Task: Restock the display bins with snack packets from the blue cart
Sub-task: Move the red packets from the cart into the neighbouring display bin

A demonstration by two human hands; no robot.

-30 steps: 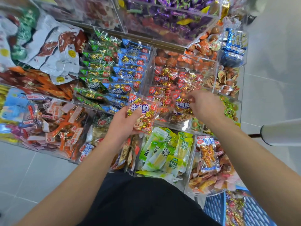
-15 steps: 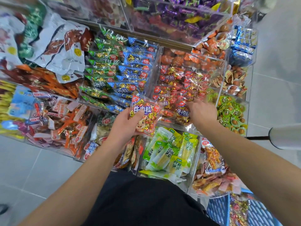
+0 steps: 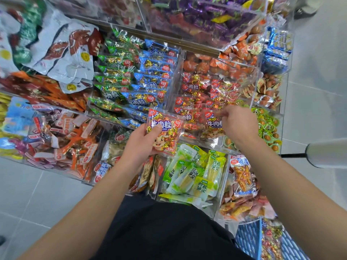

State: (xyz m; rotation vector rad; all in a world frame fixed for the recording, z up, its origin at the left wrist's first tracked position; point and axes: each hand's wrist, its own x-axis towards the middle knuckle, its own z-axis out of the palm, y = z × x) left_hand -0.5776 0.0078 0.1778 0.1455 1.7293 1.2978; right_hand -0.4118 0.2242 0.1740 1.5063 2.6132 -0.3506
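Red, crinkly plastic fills the left hand point(image 3: 139, 142): a packet point(image 3: 163, 131) of foil-wrapped sweets, held upright from below, thumb across its front and fingers curled behind. The forearm reaches up from the lower left, and the packet hangs over the front edge of the clear bins, level with the other hand.

Left of that hand lies a bin of loose orange and white sticks point(image 3: 62, 141), and beyond it orange pouches point(image 3: 47, 91) and white bags point(image 3: 69, 53) spill together with no wall showing between them. Just above the held packet, a clear bin point(image 3: 89, 102) holds green packets point(image 3: 114, 76) and blue packets point(image 3: 154, 77) in two overlapping rows, packed to its rim. Below the left hand, brown packs point(image 3: 148, 173) stand on edge, and pale green pouches point(image 3: 193, 175) lie in the next bin.

Between the two hands sits the red-packet bin point(image 3: 174, 94), heaped with the same red packets point(image 3: 197, 102) as the one held. The right hand point(image 3: 239, 124) reaches into its front right corner, knuckles up, fingers curled down and pinching a top packet point(image 3: 213, 121). The pile rises to the bin's wall, so little room remains.

Right of that hand are green cups point(image 3: 268, 126) in a narrow bin, wrapped brown eggs point(image 3: 266, 91) above them, and blue packs point(image 3: 277, 47) at the far corner. Grey floor tiles point(image 3: 315, 91) lie open beyond the display's right edge, where a silver bar point(image 3: 328, 152) juts in. Near the right elbow, the blue cart point(image 3: 247, 239) shows at the bottom edge with foil packets point(image 3: 270, 239) inside.
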